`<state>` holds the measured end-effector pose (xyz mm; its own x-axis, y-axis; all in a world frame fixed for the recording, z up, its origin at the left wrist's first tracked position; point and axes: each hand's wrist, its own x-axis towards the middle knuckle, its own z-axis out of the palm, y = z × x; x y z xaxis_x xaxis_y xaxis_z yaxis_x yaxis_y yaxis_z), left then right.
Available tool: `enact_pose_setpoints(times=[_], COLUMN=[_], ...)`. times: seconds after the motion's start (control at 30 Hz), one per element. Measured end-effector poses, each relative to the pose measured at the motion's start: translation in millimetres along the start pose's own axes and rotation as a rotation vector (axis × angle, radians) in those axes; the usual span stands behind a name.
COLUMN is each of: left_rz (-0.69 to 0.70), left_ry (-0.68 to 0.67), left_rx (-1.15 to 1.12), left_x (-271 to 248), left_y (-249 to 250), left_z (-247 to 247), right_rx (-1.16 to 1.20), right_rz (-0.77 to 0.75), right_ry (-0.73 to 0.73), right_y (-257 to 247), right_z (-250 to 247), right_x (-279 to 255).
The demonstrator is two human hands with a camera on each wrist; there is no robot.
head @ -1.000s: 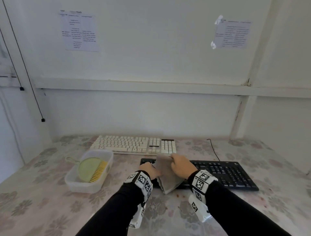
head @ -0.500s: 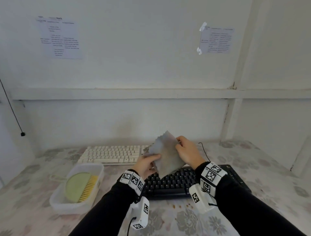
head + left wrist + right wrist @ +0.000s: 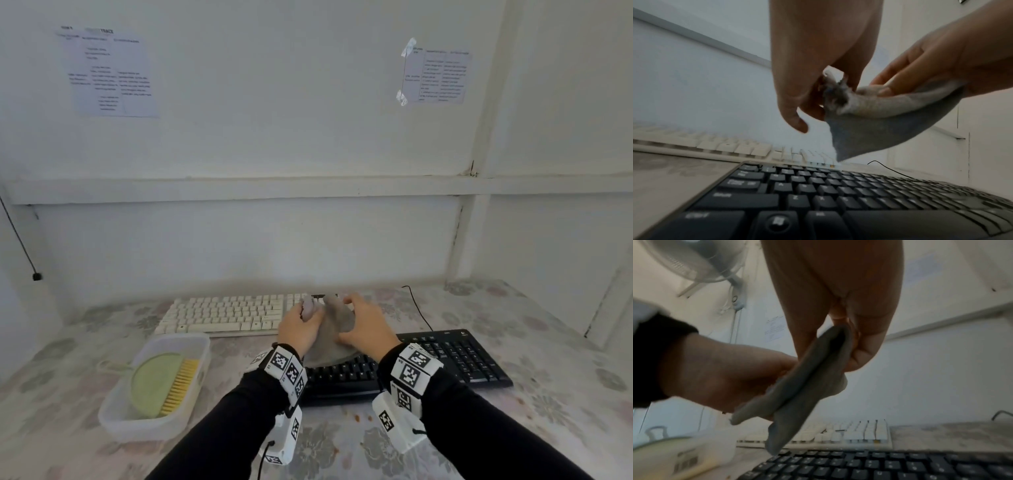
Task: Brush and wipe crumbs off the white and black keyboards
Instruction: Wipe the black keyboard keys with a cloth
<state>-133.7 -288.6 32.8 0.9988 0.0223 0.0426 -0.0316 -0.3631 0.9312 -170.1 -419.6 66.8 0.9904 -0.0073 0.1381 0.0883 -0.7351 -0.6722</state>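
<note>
Both hands hold a grey cloth (image 3: 330,329) in the air above the black keyboard (image 3: 445,363). My left hand (image 3: 300,327) pinches a bunched corner of the cloth (image 3: 838,95). My right hand (image 3: 366,323) grips its other side, fingers curled round a fold of the cloth (image 3: 824,356). The cloth's lower tip hangs just over the black keys (image 3: 818,186). The white keyboard (image 3: 226,313) lies behind, along the wall. A few brown crumbs (image 3: 363,418) lie on the table in front of the black keyboard.
A clear plastic tub (image 3: 154,428) at the left holds a green brush with yellow bristles (image 3: 164,383). The table has a flowered cover (image 3: 565,394). A thin black cable (image 3: 416,308) runs behind the black keyboard. A fan (image 3: 694,261) hangs on the wall.
The hands lifted the cloth off the black keyboard, spread it out in the air, and now have gathered it into folds between them.
</note>
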Motion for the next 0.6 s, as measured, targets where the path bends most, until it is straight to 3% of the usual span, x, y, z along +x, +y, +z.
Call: enact_pose_setpoints(times=[0.13,0.27,0.4,0.6], left_rz=[-0.173,-0.242,-0.227,-0.379], left_ry=[-0.211,-0.158,-0.136,-0.21], left_rx=[-0.431,-0.304,-0.26,-0.515], left_x=[2.1,12.2,14.8,8.7], left_y=[-2.2,-16.6,-11.7,4.3], left_z=[-6.1,-2.1,5.1,2.3], right_rx=[0.012,-0.1,-0.071,0.008], right_rz=[0.068,0.059,-0.11,-0.24], right_ry=[0.101,0.132,0.057,-0.113], right_y=[12.1,18.7,13.2,15.5], right_z=[-0.3,6.7,14.8,22.4], right_x=[7.3,8.3,5.1,5.8])
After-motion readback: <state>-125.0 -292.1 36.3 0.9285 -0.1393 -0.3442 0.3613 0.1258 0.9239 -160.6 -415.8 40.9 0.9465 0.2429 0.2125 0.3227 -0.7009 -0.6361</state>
